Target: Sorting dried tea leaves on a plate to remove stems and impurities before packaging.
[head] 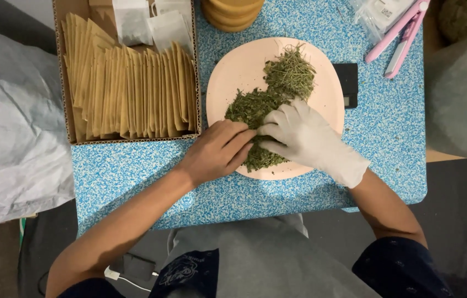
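Note:
A pale pink round plate [233, 72] lies on a blue speckled table [388, 143] and carries a heap of dried green herbs [269, 102]. My left hand [217, 152], bare, rests at the plate's near-left rim with its fingers curled into the herbs. My right hand [305, 138], in a white glove, lies on the herbs from the right, its fingers meeting those of the left. Both hands press or pinch the loose leaves; what sits under the fingers is hidden.
A cardboard box [71, 110] at the left holds several brown paper pouches [134, 94] and small white bags [151, 25]. A pink tool [401, 33] and clear bag lie at the back right, a small black device [348, 83] beside the plate, stacked wooden discs [231, 14] behind it.

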